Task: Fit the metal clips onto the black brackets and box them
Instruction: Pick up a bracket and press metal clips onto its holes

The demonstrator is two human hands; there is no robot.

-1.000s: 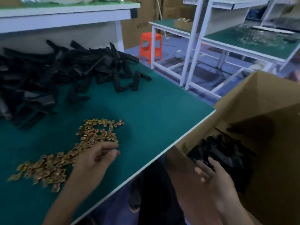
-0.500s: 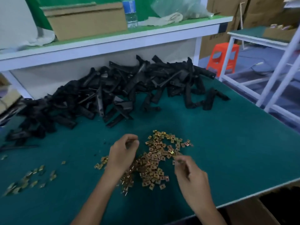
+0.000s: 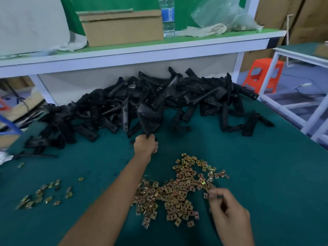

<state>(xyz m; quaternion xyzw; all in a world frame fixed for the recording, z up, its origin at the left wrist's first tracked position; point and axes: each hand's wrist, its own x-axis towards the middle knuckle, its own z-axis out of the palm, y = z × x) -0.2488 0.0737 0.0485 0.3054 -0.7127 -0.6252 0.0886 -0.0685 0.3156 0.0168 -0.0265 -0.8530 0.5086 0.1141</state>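
The left hand reached far across the green table, its fingers curled tight round the lower end of a black bracket at the near edge of the heap of brackets under the shelf. Nearer the person, the right hand hung at the right edge of the pile of clips. Its thumb and forefinger were drawn together, seemingly pinching a single metal clip, though blur made that hard to say.

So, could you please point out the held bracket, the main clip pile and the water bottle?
bracket (image 3: 148, 116): head view, its broad face.
clip pile (image 3: 178, 192): head view, its middle.
bottle (image 3: 167, 15): head view, blue label.
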